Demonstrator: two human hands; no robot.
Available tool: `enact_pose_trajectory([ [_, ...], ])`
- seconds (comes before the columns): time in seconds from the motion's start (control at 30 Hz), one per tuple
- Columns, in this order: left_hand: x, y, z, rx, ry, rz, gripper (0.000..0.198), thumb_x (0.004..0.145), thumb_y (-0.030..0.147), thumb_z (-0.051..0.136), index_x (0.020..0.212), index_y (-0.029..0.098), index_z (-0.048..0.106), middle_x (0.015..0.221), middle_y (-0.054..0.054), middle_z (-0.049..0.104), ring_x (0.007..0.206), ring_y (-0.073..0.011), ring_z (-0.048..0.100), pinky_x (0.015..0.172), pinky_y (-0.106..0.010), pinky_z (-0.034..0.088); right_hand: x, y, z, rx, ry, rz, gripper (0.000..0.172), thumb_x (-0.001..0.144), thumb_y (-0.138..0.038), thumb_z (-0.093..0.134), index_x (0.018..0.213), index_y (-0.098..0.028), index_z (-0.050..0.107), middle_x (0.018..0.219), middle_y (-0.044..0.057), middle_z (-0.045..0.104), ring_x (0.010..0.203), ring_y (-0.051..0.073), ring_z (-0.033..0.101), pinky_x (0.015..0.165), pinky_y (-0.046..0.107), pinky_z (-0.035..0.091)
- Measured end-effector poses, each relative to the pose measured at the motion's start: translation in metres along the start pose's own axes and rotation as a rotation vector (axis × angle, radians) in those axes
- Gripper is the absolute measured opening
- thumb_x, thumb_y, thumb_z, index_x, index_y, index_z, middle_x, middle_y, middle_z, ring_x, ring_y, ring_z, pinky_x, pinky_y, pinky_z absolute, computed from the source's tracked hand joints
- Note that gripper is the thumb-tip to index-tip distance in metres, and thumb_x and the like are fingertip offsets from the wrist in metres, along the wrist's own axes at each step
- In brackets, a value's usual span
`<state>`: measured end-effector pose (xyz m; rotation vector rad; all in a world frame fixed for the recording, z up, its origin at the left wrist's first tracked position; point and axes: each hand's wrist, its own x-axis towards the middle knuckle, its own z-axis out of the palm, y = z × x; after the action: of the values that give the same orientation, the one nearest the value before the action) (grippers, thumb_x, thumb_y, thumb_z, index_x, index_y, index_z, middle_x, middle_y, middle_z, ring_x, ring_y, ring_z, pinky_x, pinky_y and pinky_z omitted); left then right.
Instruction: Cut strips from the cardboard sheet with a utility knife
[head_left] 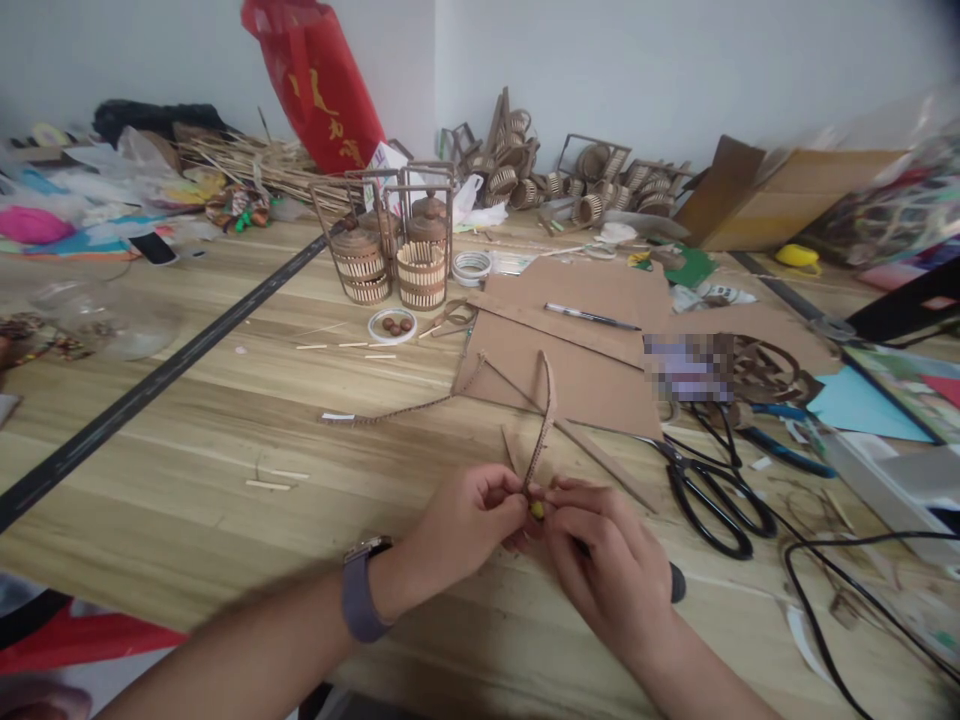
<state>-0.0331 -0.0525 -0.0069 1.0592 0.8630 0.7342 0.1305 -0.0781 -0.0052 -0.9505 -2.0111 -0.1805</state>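
Both my hands meet low in the middle of the wooden table (187, 420). My left hand (465, 520), with a grey watch on its wrist, pinches the lower end of a thin corrugated cardboard strip (546, 410) that rises away from me. My right hand (607, 560) is closed against the same end, where a small yellow bit shows between the fingers. A dark handle sticks out under my right palm; I cannot make out what it belongs to. Flat cardboard sheets (592, 340) lie just beyond the strip.
Black scissors (709, 495) and blue-handled pliers (780, 450) lie to the right, with a black cable (825, 590). Small woven cardboard baskets (390, 250) stand at the back centre, a pen (592, 317) on the cardboard, a red bag (322, 80) by the wall, a long black ruler (150, 385) left.
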Motion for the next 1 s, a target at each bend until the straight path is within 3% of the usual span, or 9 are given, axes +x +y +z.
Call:
enact_pose_trajectory([
  [0.27,0.001,-0.008,-0.003,0.059,-0.029,0.004,0.013,0.077,0.029,0.059,0.075,0.016,0.059,0.064,0.002,0.061,0.057,-0.0091,0.057,0.056,-0.020,0.043,0.000,0.000,-0.002,0.094,0.036,0.214,0.018,0.088,-0.012,0.061,0.079,-0.026,0.055,0.074,0.000,0.066,0.066,0.015,0.069,0.055,0.025,0.054],
  [0.53,0.002,-0.007,-0.003,-0.016,-0.076,0.021,0.051,0.079,0.065,0.066,0.078,0.015,0.058,0.068,0.000,0.060,0.062,-0.0113,0.058,0.060,-0.023,0.046,0.001,0.001,0.003,0.130,0.054,0.090,0.016,0.088,-0.011,0.063,0.092,-0.025,0.059,0.081,0.002,0.072,0.077,0.017,0.073,0.070,0.030,0.062],
  [0.77,0.002,-0.008,-0.005,-0.013,-0.070,0.021,0.057,0.077,0.070,0.066,0.084,0.014,0.060,0.071,-0.001,0.062,0.064,-0.0127,0.059,0.061,-0.023,0.047,-0.010,0.007,0.009,0.072,0.011,0.084,0.017,0.089,-0.013,0.064,0.100,-0.025,0.059,0.088,0.002,0.075,0.081,0.018,0.075,0.090,0.039,0.061],
  [0.9,-0.001,-0.007,-0.003,0.050,-0.067,0.027,0.049,0.083,0.063,0.063,0.081,0.015,0.059,0.071,-0.001,0.062,0.066,-0.0130,0.060,0.063,-0.024,0.048,-0.005,0.004,0.005,0.022,0.013,0.112,0.010,0.090,-0.016,0.060,0.088,-0.025,0.061,0.082,0.003,0.073,0.078,0.017,0.074,0.073,0.030,0.062],
  [1.0,-0.002,-0.005,-0.002,0.077,-0.074,0.033,0.045,0.086,0.059,0.060,0.080,0.015,0.058,0.069,-0.001,0.061,0.065,-0.0128,0.060,0.063,-0.024,0.048,-0.001,0.002,0.003,-0.012,0.027,0.160,0.016,0.090,-0.017,0.059,0.077,-0.026,0.060,0.077,0.002,0.071,0.070,0.016,0.072,0.058,0.025,0.056],
])
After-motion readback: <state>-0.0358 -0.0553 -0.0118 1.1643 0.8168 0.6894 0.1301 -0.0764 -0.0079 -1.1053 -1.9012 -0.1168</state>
